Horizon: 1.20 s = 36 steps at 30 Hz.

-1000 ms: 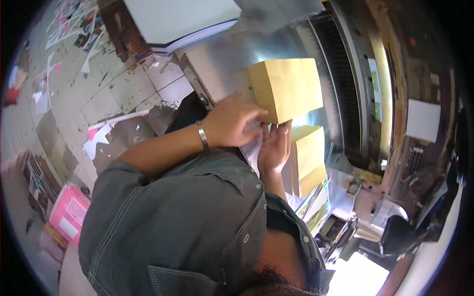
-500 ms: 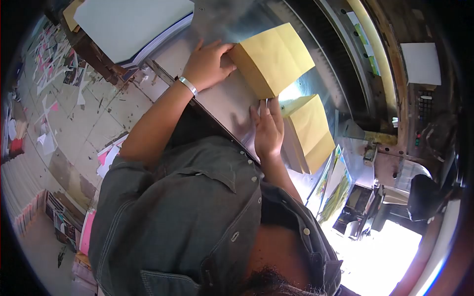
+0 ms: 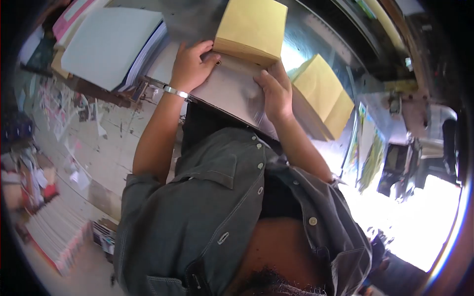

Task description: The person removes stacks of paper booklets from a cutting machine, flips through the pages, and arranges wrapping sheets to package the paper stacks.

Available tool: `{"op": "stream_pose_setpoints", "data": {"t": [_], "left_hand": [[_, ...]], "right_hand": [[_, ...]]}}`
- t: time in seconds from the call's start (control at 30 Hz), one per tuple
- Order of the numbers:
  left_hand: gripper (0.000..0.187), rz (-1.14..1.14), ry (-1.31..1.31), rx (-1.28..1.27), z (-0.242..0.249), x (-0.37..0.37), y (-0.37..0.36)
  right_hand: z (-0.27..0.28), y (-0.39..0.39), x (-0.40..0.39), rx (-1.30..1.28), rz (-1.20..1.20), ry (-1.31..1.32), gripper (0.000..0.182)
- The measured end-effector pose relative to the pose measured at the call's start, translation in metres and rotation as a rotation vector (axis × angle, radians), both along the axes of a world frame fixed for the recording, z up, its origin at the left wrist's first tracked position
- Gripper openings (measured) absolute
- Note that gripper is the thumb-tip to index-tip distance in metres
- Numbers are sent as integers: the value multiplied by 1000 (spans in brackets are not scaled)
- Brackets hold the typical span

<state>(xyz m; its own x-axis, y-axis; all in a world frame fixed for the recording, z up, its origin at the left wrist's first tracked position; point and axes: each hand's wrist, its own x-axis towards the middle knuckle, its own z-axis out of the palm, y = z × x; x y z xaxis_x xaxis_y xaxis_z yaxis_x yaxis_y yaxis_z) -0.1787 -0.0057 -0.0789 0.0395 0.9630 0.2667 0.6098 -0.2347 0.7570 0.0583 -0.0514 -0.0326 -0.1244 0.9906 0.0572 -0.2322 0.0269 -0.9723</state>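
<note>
The yellow stack (image 3: 252,29) sits on the metal tabletop (image 3: 232,91), just beyond both hands. The left hand (image 3: 191,64) presses its near-left corner, fingers curled against the edge; the right hand (image 3: 276,91) lies flat at the near-right corner, fingers together — neither grips it. Its long axis runs away from the person. Both hands are about equally near. A second yellow stack (image 3: 323,93) lies just right; a white stack (image 3: 111,47) lies to the left, clear of the hands.
</note>
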Motion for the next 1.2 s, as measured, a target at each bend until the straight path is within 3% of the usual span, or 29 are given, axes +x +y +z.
{"op": "stream_pose_setpoints", "data": {"t": [0.13, 0.27, 0.47, 0.87, 0.9, 1.03, 1.2], "left_hand": [[42, -19, -212, 55, -12, -5, 4], [43, -8, -258, 52, -2, -3, 4], [49, -21, -385, -3, 10, 1, 4], [32, 109, 40, 1, 6, 5, -12], [32, 112, -71, 21, -9, 1, -6], [35, 115, -82, -36, -1, -3, -11], [44, 98, -171, -67, -5, -21, -15]], "right_hand": [[5, 2, 2, -69, -53, 47, 68], [13, 4, 2, 52, -70, 33, 68], [13, 10, 9, 23, -59, -11, 71], [-34, 2, 8, -22, -112, -33, 94], [-42, 2, 8, -5, -108, -21, 95], [-43, -9, 5, 27, -53, 22, 94], [-25, -42, 5, -49, 73, -101, 92]]}}
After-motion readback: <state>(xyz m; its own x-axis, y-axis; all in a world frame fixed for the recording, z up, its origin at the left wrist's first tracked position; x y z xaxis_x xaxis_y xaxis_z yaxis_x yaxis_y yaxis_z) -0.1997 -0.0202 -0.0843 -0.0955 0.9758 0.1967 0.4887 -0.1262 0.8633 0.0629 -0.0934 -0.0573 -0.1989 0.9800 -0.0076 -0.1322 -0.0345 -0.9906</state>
